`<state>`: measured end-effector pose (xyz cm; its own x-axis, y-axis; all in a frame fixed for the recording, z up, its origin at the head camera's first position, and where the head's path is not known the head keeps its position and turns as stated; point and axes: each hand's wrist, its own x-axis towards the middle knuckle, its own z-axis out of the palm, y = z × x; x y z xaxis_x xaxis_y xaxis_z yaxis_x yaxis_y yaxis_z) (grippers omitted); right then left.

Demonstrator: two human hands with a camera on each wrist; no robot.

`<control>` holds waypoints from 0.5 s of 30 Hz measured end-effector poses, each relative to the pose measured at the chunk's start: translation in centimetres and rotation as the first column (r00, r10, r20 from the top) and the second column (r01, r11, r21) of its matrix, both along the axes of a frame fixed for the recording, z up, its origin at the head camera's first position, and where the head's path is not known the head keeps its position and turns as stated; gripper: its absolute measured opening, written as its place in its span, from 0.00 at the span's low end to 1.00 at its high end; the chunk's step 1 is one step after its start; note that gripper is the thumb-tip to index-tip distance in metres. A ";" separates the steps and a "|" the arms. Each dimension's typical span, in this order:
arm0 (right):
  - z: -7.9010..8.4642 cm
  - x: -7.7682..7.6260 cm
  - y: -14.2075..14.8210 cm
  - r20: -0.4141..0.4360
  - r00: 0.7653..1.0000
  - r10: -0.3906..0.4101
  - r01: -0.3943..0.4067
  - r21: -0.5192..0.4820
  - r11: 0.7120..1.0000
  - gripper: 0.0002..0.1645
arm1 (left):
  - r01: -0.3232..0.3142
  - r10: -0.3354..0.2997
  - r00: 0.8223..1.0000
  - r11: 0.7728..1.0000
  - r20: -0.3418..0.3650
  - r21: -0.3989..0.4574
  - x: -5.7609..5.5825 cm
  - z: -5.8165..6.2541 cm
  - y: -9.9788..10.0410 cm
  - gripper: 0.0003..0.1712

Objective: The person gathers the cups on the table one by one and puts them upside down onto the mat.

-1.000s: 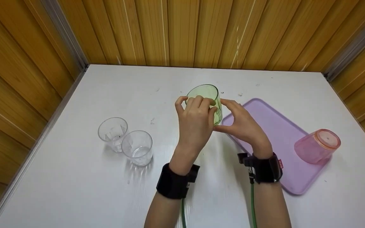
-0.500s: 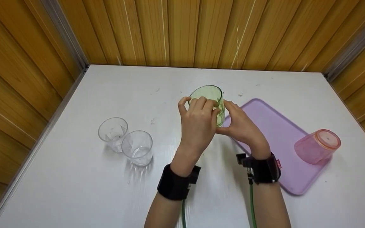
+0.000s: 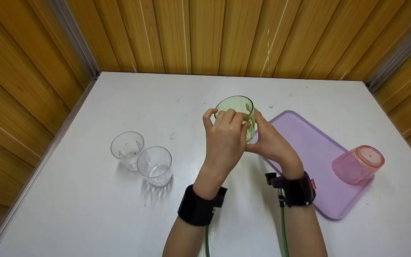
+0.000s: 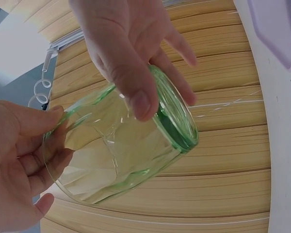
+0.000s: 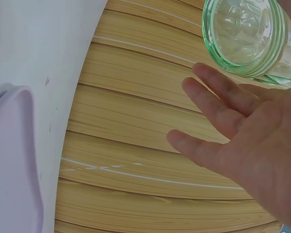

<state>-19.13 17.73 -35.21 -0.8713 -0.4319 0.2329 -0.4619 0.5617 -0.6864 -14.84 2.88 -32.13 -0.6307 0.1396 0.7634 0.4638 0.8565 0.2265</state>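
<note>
A green see-through glass [image 3: 236, 103] is held up above the table, tilted, between both hands. My left hand [image 3: 223, 142] pinches its rim; in the left wrist view, that thumb and fingers sit at the wide mouth of the glass [image 4: 116, 160]. On the other side, my right hand [image 3: 275, 144] grips it near the base, the thumb lying across the wall and the fingers behind. The right wrist view shows the round glass base [image 5: 240, 31] above several outstretched fingers [image 5: 213, 107]. In the head view, my left hand hides part of the glass.
Two clear glasses [image 3: 127, 146] stand upright side by side on the white table [image 3: 84, 214] at left. A purple tray [image 3: 309, 153] lies at right, bearing an upside-down pink cup [image 3: 351, 166]. Wood-look panels [image 3: 205, 35] wall the back and sides.
Both hands and the green glass have shifted slightly to the right in the head view. A leaf-like pattern shows near the rim now. The clear glasses, tray and pink cup stay put.
</note>
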 end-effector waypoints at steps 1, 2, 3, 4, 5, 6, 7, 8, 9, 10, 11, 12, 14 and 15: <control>0.0 0.0 0.0 0.005 1.000 0.001 -0.001 -0.002 1.000 0.63 | 0.002 -0.002 1.000 1.000 0.001 0.000 0.0 0.0 0.0 0.05; 0.0 0.0 0.0 0.011 1.000 0.002 -0.002 -0.003 1.000 0.64 | 0.004 -0.004 1.000 1.000 0.003 0.001 0.0 0.0 0.0 0.05; 0.0 0.1 0.0 0.019 1.000 0.000 0.000 -0.003 1.000 0.65 | 0.007 -0.007 1.000 1.000 0.004 0.002 0.0 0.0 0.0 0.05; 0.0 0.1 0.0 0.027 1.000 -0.001 0.001 -0.004 1.000 0.66 | 0.010 -0.010 1.000 1.000 0.006 0.003 0.0 0.1 0.0 0.05; 0.0 0.1 -0.1 0.034 0.999 -0.002 0.003 -0.003 1.000 0.67 | 0.013 -0.013 1.000 1.000 0.007 0.004 0.1 0.1 0.0 0.05; 0.0 0.1 -0.1 0.038 0.999 -0.003 0.003 -0.003 1.000 0.67 | 0.015 -0.015 1.000 1.000 0.008 0.005 0.1 0.1 0.0 0.05; 0.0 0.1 -0.1 0.043 0.999 -0.003 0.003 -0.002 1.000 0.67 | 0.017 -0.017 1.000 1.000 0.009 0.006 0.1 0.1 0.0 0.04; 0.0 0.1 -0.1 0.044 0.999 -0.001 0.001 -0.001 1.000 0.68 | 0.018 -0.018 1.000 1.000 0.009 0.007 0.1 0.1 0.0 0.05; 0.0 0.1 -0.2 0.044 0.999 -0.001 0.001 0.001 1.000 0.68 | 0.019 -0.019 1.000 1.000 0.008 0.008 0.1 0.1 0.0 0.04; -0.1 0.1 -0.2 0.043 0.999 0.001 -0.001 0.002 1.000 0.68 | 0.020 -0.020 1.000 1.000 0.006 0.009 0.1 0.1 0.0 0.04; -0.1 0.1 -0.2 0.042 0.999 0.002 -0.002 0.002 1.000 0.68 | 0.021 -0.021 1.000 1.000 0.003 0.010 0.1 0.1 0.0 0.05; -0.1 0.1 -0.2 0.041 0.999 0.002 -0.002 0.002 1.000 0.68 | 0.020 -0.020 1.000 1.000 -0.001 0.010 0.1 0.1 0.1 0.04; -0.2 0.0 -0.2 0.034 0.999 -0.001 0.001 0.006 1.000 0.68 | 0.021 -0.021 1.000 1.000 -0.008 0.010 0.1 0.1 0.1 0.04; -0.2 0.1 -0.3 0.031 1.000 -0.005 0.005 0.010 1.000 0.67 | 0.021 -0.021 1.000 1.000 -0.012 0.009 0.1 0.1 0.1 0.04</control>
<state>-19.06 17.45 -35.38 -0.8801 -0.4298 0.2019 -0.4380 0.5703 -0.6949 -14.73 2.96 -32.08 -0.6189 0.1459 0.7718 0.4843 0.8445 0.2287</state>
